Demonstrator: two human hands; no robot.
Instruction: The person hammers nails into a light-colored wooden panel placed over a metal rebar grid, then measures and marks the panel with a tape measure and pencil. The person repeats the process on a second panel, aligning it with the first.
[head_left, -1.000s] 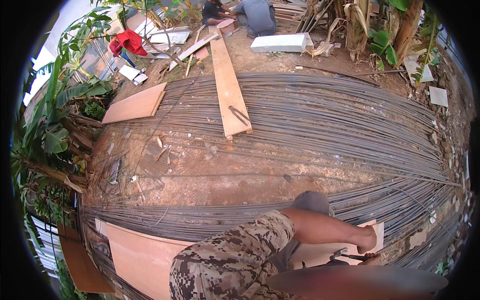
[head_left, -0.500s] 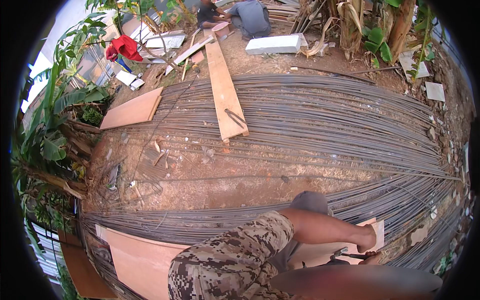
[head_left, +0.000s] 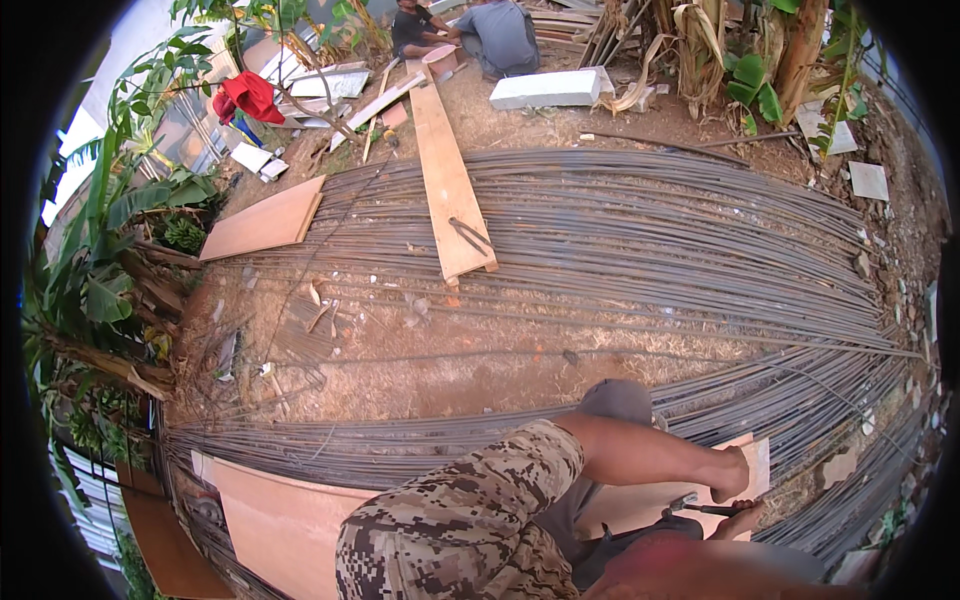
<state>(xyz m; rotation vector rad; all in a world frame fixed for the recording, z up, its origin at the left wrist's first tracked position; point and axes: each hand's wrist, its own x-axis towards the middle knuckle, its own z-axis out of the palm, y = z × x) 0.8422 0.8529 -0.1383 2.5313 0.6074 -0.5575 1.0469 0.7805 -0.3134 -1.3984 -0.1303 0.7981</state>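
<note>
- Pale, smooth plywood (head_left: 640, 500), flat and straight-edged, lies beneath both my hands.
- My left hand (head_left: 733, 475) is bent down over it, fingers drawn together; I cannot tell what, if anything, they pinch.
- My right hand (head_left: 742, 517), just nearer me, is curled around the slim black handle of a hammer (head_left: 712, 510); its small metal head points left of that grip, low over the wood.
- Patterned camouflage cloth (head_left: 460, 500) spreads to the left of both hands.
- Rust-grey steel rods (head_left: 810, 385), long, thin and bundled, run just beyond and to the right of my hands.
- Another broad plywood sheet (head_left: 285, 520) lies well to their left.
- Farther beyond them, dry reddish soil (head_left: 450, 385) gives way to more rods, crossed by a long, narrow plank (head_left: 445, 170) bearing dark, two-legged pincers (head_left: 470, 236).
- Farthest out sit a white, squared block (head_left: 548, 90) and two people (head_left: 500, 40).
</note>
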